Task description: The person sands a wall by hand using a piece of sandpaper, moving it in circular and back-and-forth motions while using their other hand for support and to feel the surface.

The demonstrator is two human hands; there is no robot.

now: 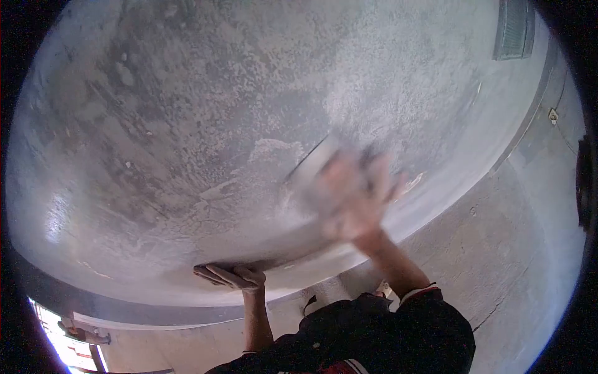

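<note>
A broad grey surface, mottled with whitish patches and smears, fills most of the view. My left hand lies flat against its near edge, fingers stretched out and dusty. Farther right, my right hand is smeared by motion over the surface. Under its fingers is a flat, pale piece with a straight dark edge; blur hides what kind of thing it is.
A ribbed grey-green panel sits at the upper right. Beyond the near edge is a concrete floor with cracks. A dark round-edged object stands at the far right. Bright light enters at the lower left, near a person's arm.
</note>
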